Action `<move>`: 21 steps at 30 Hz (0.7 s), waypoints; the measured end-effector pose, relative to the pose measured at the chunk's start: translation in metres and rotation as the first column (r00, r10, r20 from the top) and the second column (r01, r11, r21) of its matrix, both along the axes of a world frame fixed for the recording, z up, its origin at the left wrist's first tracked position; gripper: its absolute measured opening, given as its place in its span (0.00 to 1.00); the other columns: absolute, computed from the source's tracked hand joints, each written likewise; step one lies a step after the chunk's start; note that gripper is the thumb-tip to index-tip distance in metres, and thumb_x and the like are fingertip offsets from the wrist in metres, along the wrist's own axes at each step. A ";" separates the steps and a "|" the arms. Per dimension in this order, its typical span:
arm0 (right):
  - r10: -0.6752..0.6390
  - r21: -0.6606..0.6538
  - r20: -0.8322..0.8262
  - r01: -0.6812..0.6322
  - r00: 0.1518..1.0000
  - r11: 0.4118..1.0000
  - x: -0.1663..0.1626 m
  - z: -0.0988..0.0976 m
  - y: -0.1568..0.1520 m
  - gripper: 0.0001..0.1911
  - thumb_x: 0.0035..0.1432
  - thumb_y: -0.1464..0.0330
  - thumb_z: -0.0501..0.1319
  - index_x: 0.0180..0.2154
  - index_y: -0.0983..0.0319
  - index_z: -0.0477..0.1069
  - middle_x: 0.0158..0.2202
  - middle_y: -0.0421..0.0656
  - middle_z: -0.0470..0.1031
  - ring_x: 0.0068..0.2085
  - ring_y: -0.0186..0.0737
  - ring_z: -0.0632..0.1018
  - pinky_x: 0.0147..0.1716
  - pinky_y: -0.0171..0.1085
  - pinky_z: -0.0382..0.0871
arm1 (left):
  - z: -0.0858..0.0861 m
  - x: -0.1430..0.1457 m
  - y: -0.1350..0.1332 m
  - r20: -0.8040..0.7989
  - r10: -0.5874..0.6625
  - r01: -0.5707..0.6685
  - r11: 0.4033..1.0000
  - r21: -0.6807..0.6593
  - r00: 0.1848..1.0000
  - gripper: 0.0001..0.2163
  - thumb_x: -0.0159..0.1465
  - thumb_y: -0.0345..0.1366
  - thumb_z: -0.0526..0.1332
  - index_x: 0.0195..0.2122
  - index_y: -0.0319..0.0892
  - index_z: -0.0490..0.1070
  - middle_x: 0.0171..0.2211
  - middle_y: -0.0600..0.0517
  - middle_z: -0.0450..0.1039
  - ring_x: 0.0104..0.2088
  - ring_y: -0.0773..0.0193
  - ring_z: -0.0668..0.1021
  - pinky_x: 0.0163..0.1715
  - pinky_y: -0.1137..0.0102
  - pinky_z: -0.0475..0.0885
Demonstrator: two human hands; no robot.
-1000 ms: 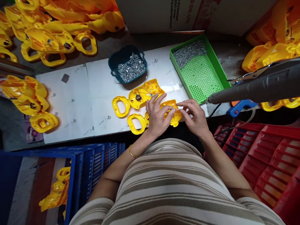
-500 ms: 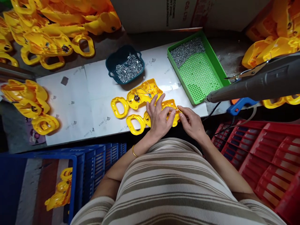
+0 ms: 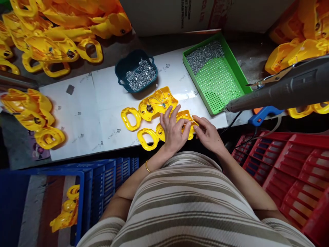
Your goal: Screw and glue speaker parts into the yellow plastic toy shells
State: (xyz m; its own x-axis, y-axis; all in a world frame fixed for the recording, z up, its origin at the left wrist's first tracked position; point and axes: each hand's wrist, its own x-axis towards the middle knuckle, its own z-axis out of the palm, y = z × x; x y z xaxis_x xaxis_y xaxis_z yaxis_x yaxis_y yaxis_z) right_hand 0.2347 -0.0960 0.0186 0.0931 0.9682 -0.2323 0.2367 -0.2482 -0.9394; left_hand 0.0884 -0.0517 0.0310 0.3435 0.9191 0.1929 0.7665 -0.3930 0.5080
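Observation:
A yellow plastic toy shell half (image 3: 184, 114) with a ring-shaped handle lies at the near edge of the white board, largely covered by my hands. My left hand (image 3: 174, 129) is over its middle, thumb and index finger pinched together and the other fingers raised; whatever sits in the pinch is too small to make out. At the shell's right end, my right hand (image 3: 209, 134) grips the edge between thumb and fingers. Just beyond lies a second yellow shell half (image 3: 170, 97), open side up, with thin wires and a round dark part inside.
A dark teal bowl (image 3: 122, 72) of small metal parts and a green perforated tray (image 3: 223, 82) of screws stand behind. A grey tool arm (image 3: 277, 87) reaches in from the right above a blue glue gun (image 3: 264, 116). Blue crate (image 3: 88, 192) left, red crate (image 3: 295, 164) right.
The near shell's handle end has shifted slightly left and toward me. My right hand has moved a little left, and its thumb has come closer to the shell's end.

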 end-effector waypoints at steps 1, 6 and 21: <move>-0.012 -0.040 -0.066 0.009 0.998 0.999 -0.001 0.000 0.002 0.27 0.61 0.54 0.55 0.56 0.64 0.67 0.42 0.45 0.68 0.32 0.33 0.74 0.25 0.34 0.73 | 0.000 -0.001 0.000 0.011 -0.013 0.013 1.000 0.012 1.000 0.08 0.65 0.38 0.59 0.30 0.44 0.75 0.60 0.48 0.66 0.64 0.50 0.59 0.62 0.47 0.49; 0.000 -0.177 -0.309 -0.058 0.951 0.983 -0.007 0.004 0.011 0.23 0.58 0.53 0.58 0.47 0.62 0.71 0.38 0.41 0.67 0.25 0.26 0.71 0.19 0.29 0.70 | 0.001 -0.013 -0.007 0.076 -0.056 0.050 0.996 0.075 0.996 0.09 0.66 0.38 0.58 0.31 0.44 0.74 0.55 0.47 0.70 0.60 0.51 0.64 0.60 0.48 0.54; 0.054 -0.148 -0.492 -0.145 0.869 0.978 -0.025 0.004 0.017 0.18 0.58 0.56 0.61 0.43 0.61 0.65 0.27 0.35 0.67 0.22 0.27 0.71 0.18 0.28 0.69 | 0.013 -0.055 0.015 0.118 -0.294 0.277 0.951 0.138 0.949 0.03 0.62 0.37 0.63 0.37 0.48 0.77 0.50 0.48 0.74 0.47 0.54 0.74 0.48 0.56 0.70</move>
State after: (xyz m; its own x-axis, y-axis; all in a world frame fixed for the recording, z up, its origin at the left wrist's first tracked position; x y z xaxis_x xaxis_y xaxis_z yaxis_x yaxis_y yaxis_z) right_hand 0.2100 -0.0793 0.0221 -0.1694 0.9057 -0.3887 -0.2028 -0.4179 -0.8856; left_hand 0.0330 -0.0366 0.0442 0.5513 0.7543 0.3566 0.5408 -0.6485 0.5357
